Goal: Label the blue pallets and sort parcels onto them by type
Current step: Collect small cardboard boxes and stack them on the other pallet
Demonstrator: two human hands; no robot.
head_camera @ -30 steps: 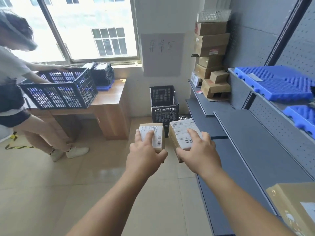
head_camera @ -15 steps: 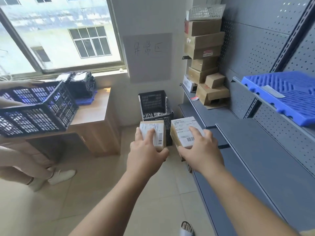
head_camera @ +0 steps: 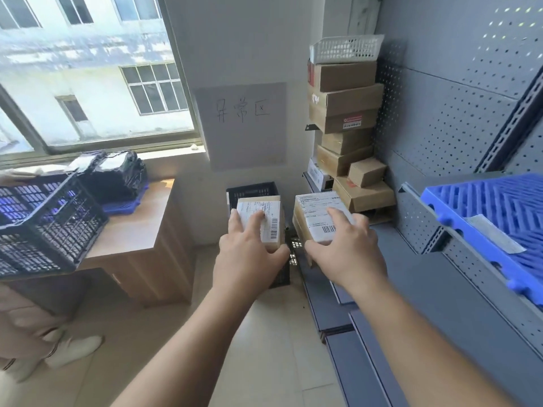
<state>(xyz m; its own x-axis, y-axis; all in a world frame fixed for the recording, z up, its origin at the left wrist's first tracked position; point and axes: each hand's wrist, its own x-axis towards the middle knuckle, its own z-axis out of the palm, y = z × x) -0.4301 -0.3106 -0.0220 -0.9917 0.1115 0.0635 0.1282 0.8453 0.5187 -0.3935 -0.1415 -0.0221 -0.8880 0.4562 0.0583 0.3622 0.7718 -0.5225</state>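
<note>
I hold two small cardboard parcels with white shipping labels in front of me, above the floor. My left hand point(head_camera: 249, 254) grips the left parcel point(head_camera: 269, 214), fingers on its label and thumb at its side. My right hand point(head_camera: 349, 248) grips the right parcel point(head_camera: 316, 211) the same way. A blue pallet point(head_camera: 493, 218) with a strip of pale tape on it lies on the upper grey shelf at the right. A second blue pallet point(head_camera: 123, 205) lies on the wooden desk under black bagged parcels point(head_camera: 117, 174).
Stacked cardboard boxes point(head_camera: 346, 124) with a white basket point(head_camera: 345, 49) on top fill the shelf's far end. A black crate point(head_camera: 252, 190) stands on the floor ahead. Another person at the left holds a black crate point(head_camera: 44, 224) over the desk point(head_camera: 141, 230). Grey lower shelves point(head_camera: 411, 289) run along the right.
I have walked forward and turned right; the boxes and blue pallet are nearer, and the other person has slid to the left edge. Both hands keep their parcels.
</note>
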